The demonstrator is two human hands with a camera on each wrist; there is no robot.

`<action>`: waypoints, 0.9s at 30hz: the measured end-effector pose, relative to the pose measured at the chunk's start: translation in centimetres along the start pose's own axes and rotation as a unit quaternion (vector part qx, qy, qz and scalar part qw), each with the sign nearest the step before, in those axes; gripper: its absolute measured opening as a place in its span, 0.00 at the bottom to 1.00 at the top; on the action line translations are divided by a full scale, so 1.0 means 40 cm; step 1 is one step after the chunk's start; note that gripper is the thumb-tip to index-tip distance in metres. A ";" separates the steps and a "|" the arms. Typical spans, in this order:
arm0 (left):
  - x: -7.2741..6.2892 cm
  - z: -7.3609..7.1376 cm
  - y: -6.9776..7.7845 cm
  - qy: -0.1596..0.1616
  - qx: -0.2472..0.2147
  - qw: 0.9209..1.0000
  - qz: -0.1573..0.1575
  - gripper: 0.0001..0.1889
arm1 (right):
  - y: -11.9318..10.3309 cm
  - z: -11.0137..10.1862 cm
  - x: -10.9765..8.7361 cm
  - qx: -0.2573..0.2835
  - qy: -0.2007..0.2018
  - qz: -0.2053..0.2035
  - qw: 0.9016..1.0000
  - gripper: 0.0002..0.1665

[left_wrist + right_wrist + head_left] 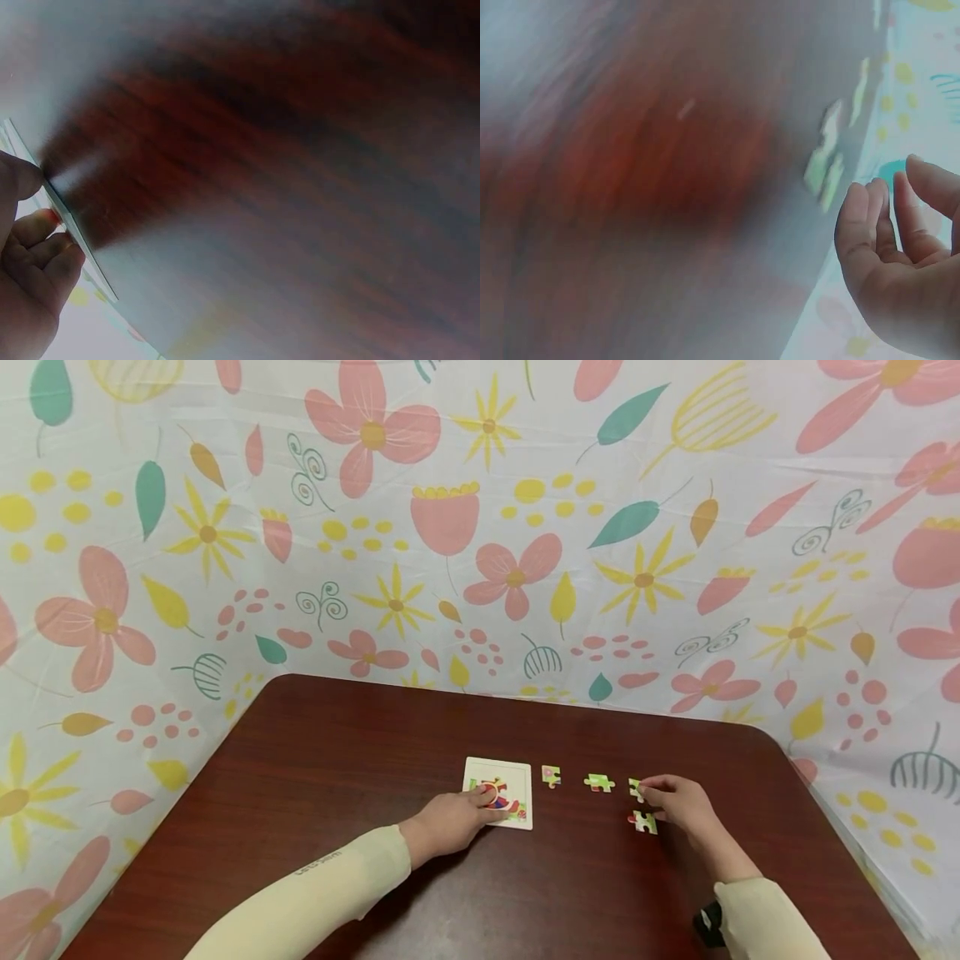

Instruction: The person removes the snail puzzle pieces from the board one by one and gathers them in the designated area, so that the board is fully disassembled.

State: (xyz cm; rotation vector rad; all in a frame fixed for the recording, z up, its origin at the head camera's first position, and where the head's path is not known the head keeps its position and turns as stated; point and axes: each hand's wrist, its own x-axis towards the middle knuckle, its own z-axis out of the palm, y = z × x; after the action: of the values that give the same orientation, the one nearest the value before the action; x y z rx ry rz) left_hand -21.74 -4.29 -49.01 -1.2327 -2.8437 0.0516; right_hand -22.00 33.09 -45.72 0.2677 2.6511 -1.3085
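A square puzzle board [517,777] with a pale border and a colourful picture lies flat on the table. My left hand [448,821] rests on it from the left, fingertips over the picture; the left wrist view catches the board edge-on. To the right, my right hand [687,807] hovers at two loose puzzle pieces. Its thumb and index finger reach the upper piece [634,787], overlapping it in the head view, while the lower piece [643,822] lies just under them. Seen from the right wrist, the bent fingers [853,225] stand apart from the thumb with nothing between.
Between board and right hand lie two more puzzle pieces, one with a pink patch [551,773] and one mostly green [599,782]. Everything sits on a dark red-brown table [360,735]. A flower-printed cloth [450,568] hangs around its back and sides.
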 end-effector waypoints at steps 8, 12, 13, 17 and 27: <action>-0.003 0.002 -0.002 0.022 0.000 1.000 0.009 0.20 | -0.072 0.061 -0.007 0.046 -0.032 -0.025 0.998 0.28; -0.006 0.003 -0.009 0.062 0.000 0.998 0.029 0.17 | -0.102 0.100 -0.001 0.070 -0.036 -0.029 0.996 0.27; -0.007 0.003 -0.010 0.068 0.000 0.997 0.033 0.17 | -0.109 0.110 0.001 0.076 -0.036 -0.027 0.996 0.26; -0.008 0.000 -0.013 0.074 0.010 0.996 0.045 0.17 | -0.134 0.152 0.009 0.108 -0.041 -0.018 0.993 0.27; 0.003 -0.014 -0.011 0.045 0.017 0.998 0.048 0.18 | -0.205 0.265 0.024 0.158 -0.055 -0.007 0.986 0.23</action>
State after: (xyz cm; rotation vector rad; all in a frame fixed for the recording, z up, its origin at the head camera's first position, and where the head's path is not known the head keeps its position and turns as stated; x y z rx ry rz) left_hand -22.11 -4.48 -48.42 -1.3277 -2.6955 0.0448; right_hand -24.05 19.83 -46.03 0.2112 2.3524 -1.6953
